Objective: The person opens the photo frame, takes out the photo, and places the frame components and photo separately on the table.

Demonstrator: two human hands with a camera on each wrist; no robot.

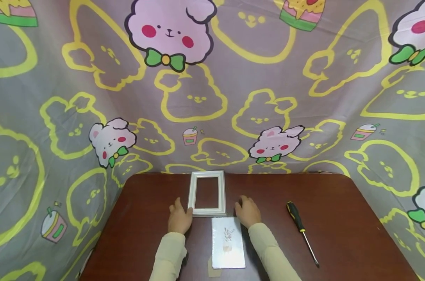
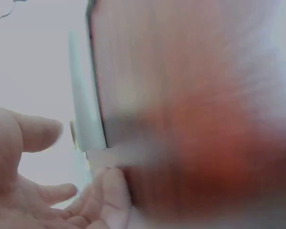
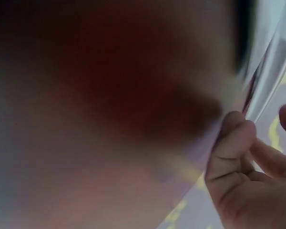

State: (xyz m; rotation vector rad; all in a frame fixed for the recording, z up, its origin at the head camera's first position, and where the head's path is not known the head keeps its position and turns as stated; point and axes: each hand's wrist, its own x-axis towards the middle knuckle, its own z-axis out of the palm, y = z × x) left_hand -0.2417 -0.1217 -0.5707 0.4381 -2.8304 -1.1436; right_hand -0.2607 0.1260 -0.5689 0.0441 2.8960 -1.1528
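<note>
A white picture frame lies flat at the table's back edge, with dark tabletop showing through its opening. My left hand is at its lower left corner, the thumb close to or touching the frame. Just right of the frame, my right hand rests on the table with loosely bent fingers and holds nothing. Between my forearms lies a clear-looking sheet with a printed potted plant picture. In the left wrist view the frame's edge stands beyond my relaxed fingers.
A screwdriver with a black and yellow handle lies on the right of the brown table. A small beige piece sticks out from beneath the picture sheet. Patterned cloth hangs behind and at both sides.
</note>
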